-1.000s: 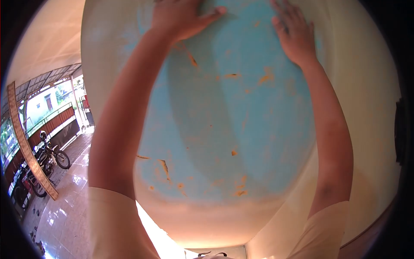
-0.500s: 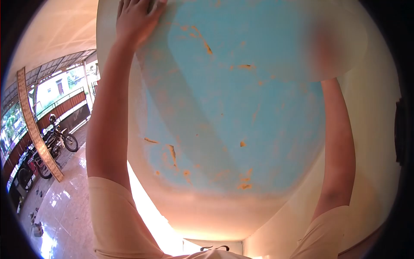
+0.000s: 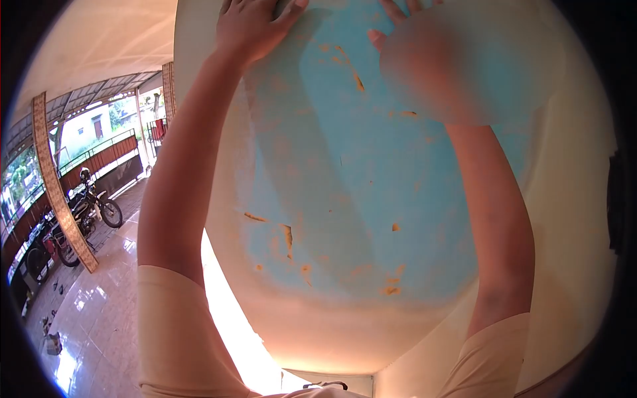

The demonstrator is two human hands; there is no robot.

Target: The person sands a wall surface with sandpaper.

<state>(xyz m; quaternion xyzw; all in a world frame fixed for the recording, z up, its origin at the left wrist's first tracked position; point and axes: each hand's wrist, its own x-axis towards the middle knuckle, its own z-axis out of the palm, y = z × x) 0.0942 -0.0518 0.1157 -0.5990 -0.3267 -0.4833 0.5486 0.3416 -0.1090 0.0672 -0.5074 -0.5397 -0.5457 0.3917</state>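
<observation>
In front of me is a worn blue surface (image 3: 371, 166) with cream edges and several chipped, orange-brown marks. My left hand (image 3: 253, 30) lies against its upper left part, fingers apart and cut off by the top of the view. To the right, my right hand (image 3: 421, 56) is over the upper part of the blue area. Its thumb and some fingertips show stretched out, while a hazy blur covers much of the palm and wrist. I see no object in either hand. A dark band of shadow runs down the blue area below my left hand.
On the left, a patterned post (image 3: 61, 186) stands on a shiny tiled floor (image 3: 106, 298). Behind it are a parked motorcycle (image 3: 99, 207) and a reddish-brown fence (image 3: 106, 156). A cream wall (image 3: 564, 219) rises on the right.
My right hand has moved left across the blue surface, and its fingertips now show. With the view shifted, my left hand and the blue surface appear further right.
</observation>
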